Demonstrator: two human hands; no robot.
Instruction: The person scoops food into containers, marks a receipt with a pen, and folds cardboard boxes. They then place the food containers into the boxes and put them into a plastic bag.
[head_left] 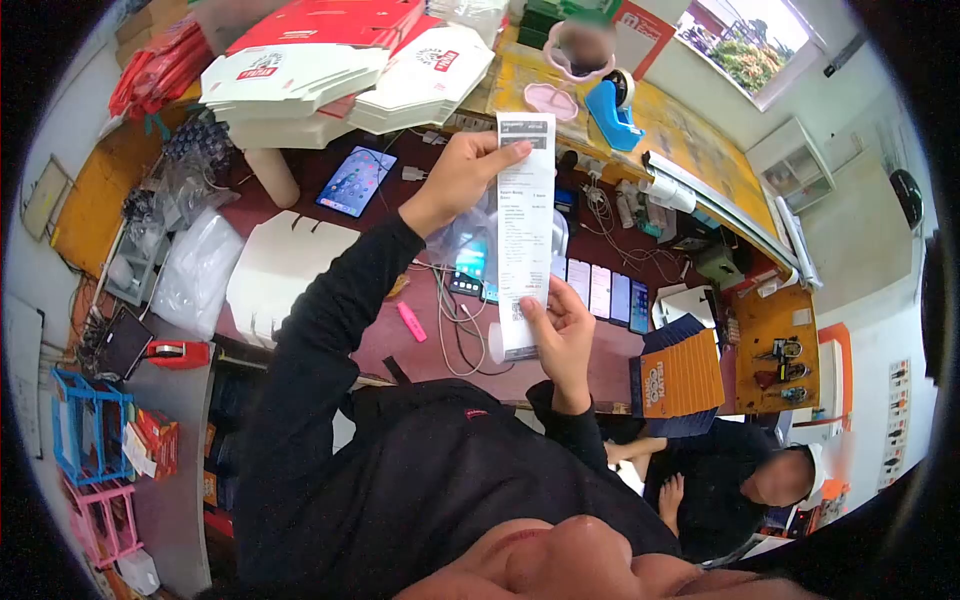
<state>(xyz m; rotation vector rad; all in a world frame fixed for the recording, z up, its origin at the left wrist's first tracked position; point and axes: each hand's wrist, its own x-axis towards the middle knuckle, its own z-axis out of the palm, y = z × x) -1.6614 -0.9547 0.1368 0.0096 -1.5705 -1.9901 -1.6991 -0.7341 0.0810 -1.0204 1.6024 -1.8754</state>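
I hold a long white printed receipt (524, 230) stretched between both hands above a dark red counter (410, 350). My left hand (458, 178), in a black sleeve, pinches its top edge. The bottom end is gripped by my right hand (562, 335). Under the receipt lie a clear plastic bag (462, 240), white cables (455, 330) and a pink marker (411, 321).
Stacks of flat white and red boxes (330, 70) fill the back left. A tablet (355, 180), a row of phones (608, 295), a blue tape dispenser (612, 112) and orange leaflets (685, 380) lie around. Another person in black (745, 485) sits at lower right.
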